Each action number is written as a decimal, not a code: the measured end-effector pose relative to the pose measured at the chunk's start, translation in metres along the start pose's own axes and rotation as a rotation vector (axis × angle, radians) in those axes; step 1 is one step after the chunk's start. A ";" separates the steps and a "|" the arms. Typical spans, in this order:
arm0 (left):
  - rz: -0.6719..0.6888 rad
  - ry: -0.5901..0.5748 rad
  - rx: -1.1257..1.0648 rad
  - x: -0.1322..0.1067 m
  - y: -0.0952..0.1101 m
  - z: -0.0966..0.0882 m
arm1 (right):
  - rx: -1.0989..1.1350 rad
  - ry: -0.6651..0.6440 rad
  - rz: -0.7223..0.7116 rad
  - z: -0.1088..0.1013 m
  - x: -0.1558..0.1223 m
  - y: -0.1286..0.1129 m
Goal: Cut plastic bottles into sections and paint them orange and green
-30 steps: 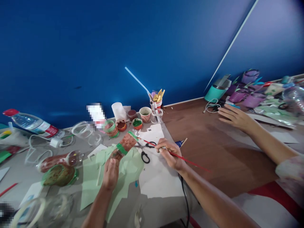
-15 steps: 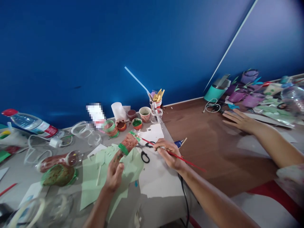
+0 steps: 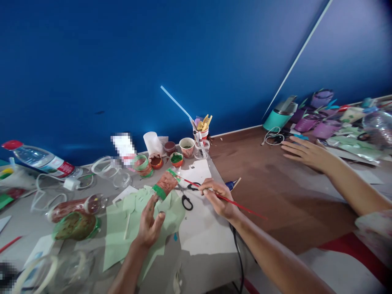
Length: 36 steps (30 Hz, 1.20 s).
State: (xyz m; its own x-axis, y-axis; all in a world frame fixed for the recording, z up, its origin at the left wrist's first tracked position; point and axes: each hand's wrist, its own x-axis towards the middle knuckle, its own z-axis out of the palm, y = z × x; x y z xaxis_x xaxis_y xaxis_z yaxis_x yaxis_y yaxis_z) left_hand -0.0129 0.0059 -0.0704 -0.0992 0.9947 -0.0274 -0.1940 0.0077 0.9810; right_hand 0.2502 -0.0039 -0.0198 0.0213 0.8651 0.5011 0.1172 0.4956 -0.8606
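My left hand (image 3: 150, 226) holds up a clear plastic cup (image 3: 167, 183) painted reddish brown, with green bands at both ends. Its fingers reach into the near end, and the thumb stands apart. In a pinch, my right hand (image 3: 219, 197) grips a thin red paintbrush (image 3: 243, 207), whose tip meets the green far rim of the cup. Black-handled scissors (image 3: 187, 203) lie just below the brush, on white paper (image 3: 205, 237). Behind the cup stand small pots of green paint (image 3: 177, 159) and brown paint (image 3: 156, 161), beside another painted cup (image 3: 143, 165).
Green paper sheets (image 3: 116, 232) spread under my left hand. At left lie a water bottle (image 3: 43, 159) and a brown-painted bottle (image 3: 73, 209). A co-worker's hand (image 3: 306, 153) rests over the brown table (image 3: 260, 183) at right, near purple pots (image 3: 327, 128).
The left thumb has moved slightly outward, away from the cup, which has turned a little. The brush stays at the green rim. The co-worker's hand has shifted slightly left.
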 end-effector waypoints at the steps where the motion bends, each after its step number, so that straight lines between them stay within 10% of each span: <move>1: 0.015 0.001 0.016 0.000 -0.001 0.000 | -0.002 -0.001 -0.002 0.000 0.000 -0.001; 10: 0.327 -0.059 0.459 0.003 -0.011 -0.008 | 0.012 0.011 -0.055 0.000 0.000 -0.001; 36: 0.383 -0.119 0.443 0.000 -0.020 -0.009 | -0.012 -0.038 -0.042 -0.001 -0.008 0.009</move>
State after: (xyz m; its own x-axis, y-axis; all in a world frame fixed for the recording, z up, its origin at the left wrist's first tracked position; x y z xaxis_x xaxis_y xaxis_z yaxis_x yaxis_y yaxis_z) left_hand -0.0175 0.0047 -0.0918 0.0334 0.9396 0.3406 0.2616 -0.3371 0.9044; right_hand 0.2519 -0.0063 -0.0312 -0.0216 0.8462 0.5324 0.1289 0.5304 -0.8379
